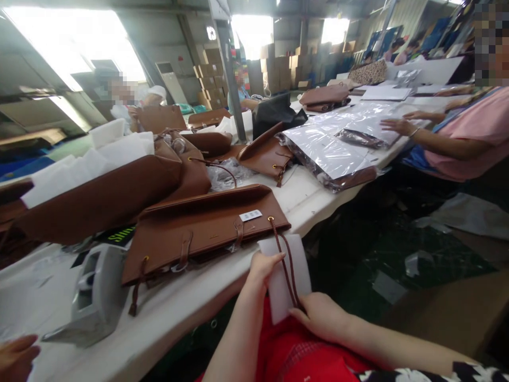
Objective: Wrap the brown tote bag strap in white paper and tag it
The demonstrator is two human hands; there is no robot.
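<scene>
A brown handbag [210, 228] lies on the near edge of the table, with a white label [250, 215] on its upper panel. From the gold eyelet at its right end, a brown cord [287, 268] runs down over a white foam sheet [302, 260]. My left hand [264, 268] is closed on the sheet's left edge, its thumb lying on the front beside the cord. Lower down, my right hand [318, 314] pinches the sheet's bottom right part together with the cord's end. The fingers behind the sheet are hidden.
A grey tape dispenser [93, 294] stands left of the bag. More brown bags [107, 185] with white padding lie behind. Another person's hand [18, 355] shows at lower left. At right, a co-worker in pink [473, 127] reaches over plastic-wrapped goods [334, 143]. A metal post [230, 69] rises behind.
</scene>
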